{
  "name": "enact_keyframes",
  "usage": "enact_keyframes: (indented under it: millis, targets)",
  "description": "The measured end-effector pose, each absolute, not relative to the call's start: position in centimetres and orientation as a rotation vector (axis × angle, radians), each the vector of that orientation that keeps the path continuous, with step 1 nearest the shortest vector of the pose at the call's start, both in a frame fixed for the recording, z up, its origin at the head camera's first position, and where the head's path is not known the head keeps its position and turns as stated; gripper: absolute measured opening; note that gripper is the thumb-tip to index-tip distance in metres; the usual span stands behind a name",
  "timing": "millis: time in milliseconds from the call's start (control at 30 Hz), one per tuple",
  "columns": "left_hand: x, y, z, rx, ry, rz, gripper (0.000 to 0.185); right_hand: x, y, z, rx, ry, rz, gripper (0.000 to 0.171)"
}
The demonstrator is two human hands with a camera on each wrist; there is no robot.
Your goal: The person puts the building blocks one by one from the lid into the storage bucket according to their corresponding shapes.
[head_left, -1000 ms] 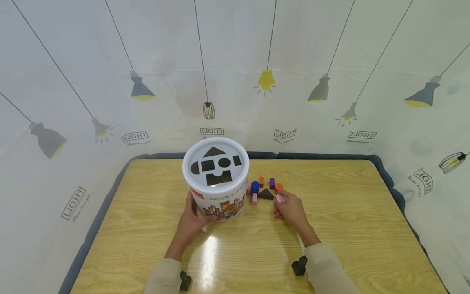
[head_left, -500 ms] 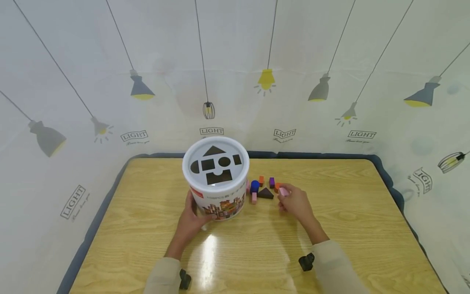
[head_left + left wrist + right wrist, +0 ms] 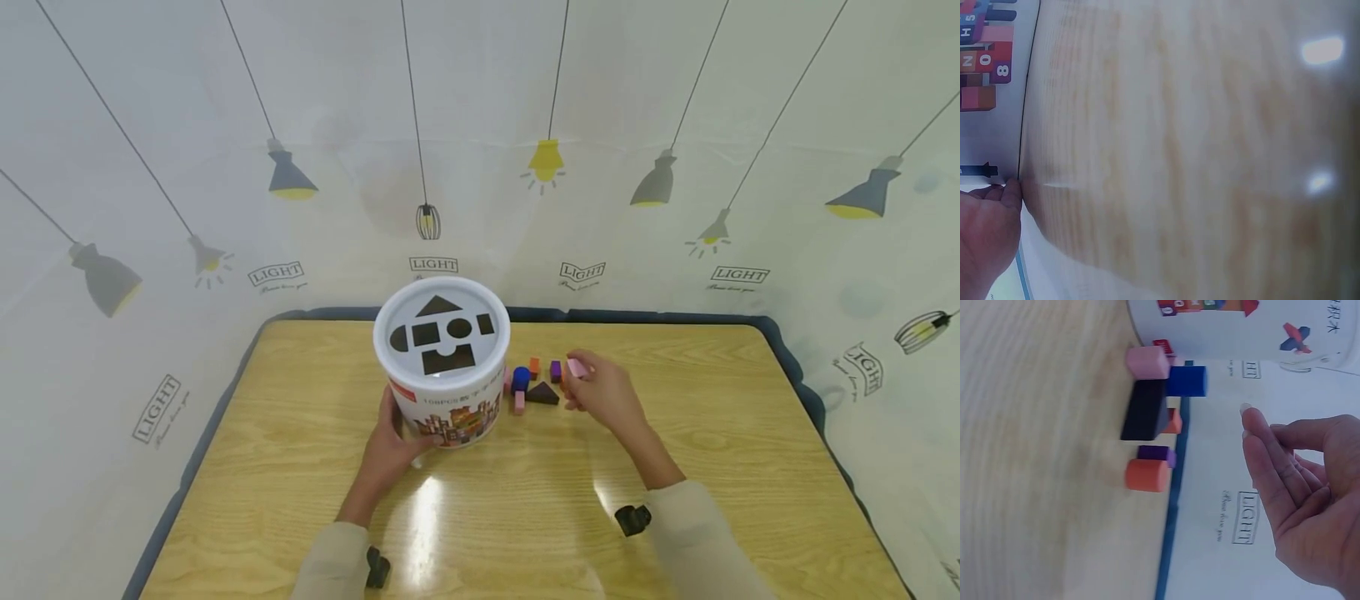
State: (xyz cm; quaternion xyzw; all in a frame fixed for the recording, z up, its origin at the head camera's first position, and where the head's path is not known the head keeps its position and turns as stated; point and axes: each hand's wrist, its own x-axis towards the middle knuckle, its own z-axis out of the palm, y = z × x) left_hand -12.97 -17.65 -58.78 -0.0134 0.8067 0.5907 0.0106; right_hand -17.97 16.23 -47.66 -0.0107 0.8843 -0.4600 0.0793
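Note:
A white bucket [image 3: 420, 400] of toy blocks, with shape holes in its lid [image 3: 405, 367], stands on the table. My left hand [image 3: 392, 446] grips its lower left side, thumb across the front. In the left wrist view, the fingertips touch its printed wall. My right hand [image 3: 609, 396] pinches a pink block [image 3: 577, 367] above the table, mostly hidden in the right wrist view. Left of that hand lie a black triangle block [image 3: 542, 394], a blue cylinder [image 3: 521, 380], a purple block [image 3: 556, 372], an orange-red block [image 3: 534, 367], a pink block [image 3: 519, 403] and an orange cylinder [image 3: 1147, 475].
The wooden table [image 3: 712, 433] has a dark blue edge at the back, against a pale curtain [image 3: 480, 100] printed with lamps. A small camera [image 3: 632, 520] sits at the right wrist, another [image 3: 377, 567] at the left.
My right hand has moved away from me and slightly right, with the pink block pinched in it. The left hand and the bucket have stayed in place.

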Motion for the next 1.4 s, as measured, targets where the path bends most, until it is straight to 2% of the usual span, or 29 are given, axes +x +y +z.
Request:
enact_keyframes:
  millis: [300,533,833,1400]
  targets:
    - [-13.0,-17.7,-58.7,-0.037,2.519,1.843,0.121,-18.6,15.8,-44.4,-0.137,2.737,-1.295,0.042]
    - [-11.9,-17.1,-55.0,-0.004,2.522,1.795,0.122,-18.9,15.6,-42.3,-0.077,2.661,-1.402,0.041]
    - [-13.1,-17.7,-58.8,0.005,2.516,1.863,0.125,-19.4,15.0,-40.2,-0.085,2.589,-1.490,0.045]
    - [-13.0,-17.7,-59.0,0.011,2.533,1.871,0.124,-19.4,13.1,-37.6,-0.290,2.555,-1.520,0.040]
